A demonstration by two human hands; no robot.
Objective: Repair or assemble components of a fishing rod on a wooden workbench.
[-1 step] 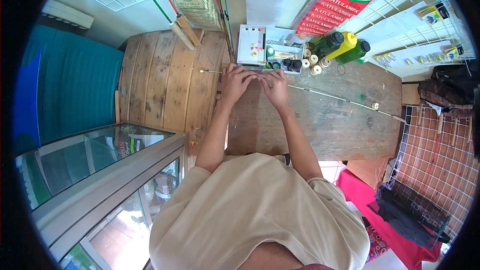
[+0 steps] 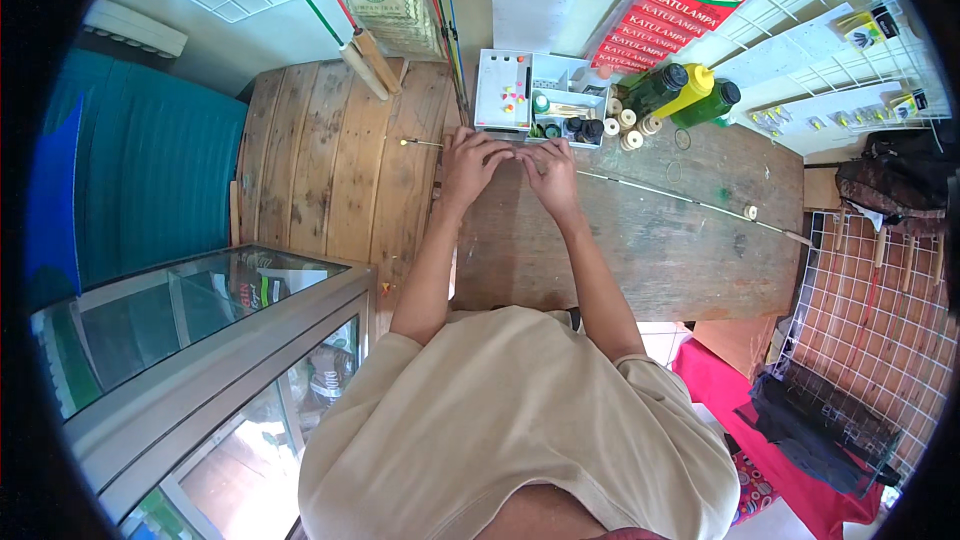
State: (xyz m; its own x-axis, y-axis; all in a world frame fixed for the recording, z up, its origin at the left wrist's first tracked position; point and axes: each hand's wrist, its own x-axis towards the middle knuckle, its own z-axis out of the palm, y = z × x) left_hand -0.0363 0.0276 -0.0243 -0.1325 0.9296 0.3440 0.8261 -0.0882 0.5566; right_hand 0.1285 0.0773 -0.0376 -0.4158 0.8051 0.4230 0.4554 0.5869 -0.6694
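A thin, pale fishing rod (image 2: 660,188) lies across the table, its far right end thicker and light-coloured. My left hand (image 2: 466,168) and my right hand (image 2: 552,175) meet over the rod's line, just in front of the organizer box. Both are closed, thumbs and fingertips pinched together almost touching. What they pinch is very small and mostly covered by the fingers; it appears to be the rod or something on it. Left of my left hand, a thin stem with a small yellow tip (image 2: 404,142) sticks out over the planks.
A white organizer box (image 2: 503,120) holds small coloured beads and dark jars. Thread spools (image 2: 631,140) and bottles (image 2: 690,90) stand to its right. Upright rods (image 2: 450,30) lean behind my left hand. A glass display case (image 2: 230,340) is at the left, a wire rack (image 2: 870,290) at the right.
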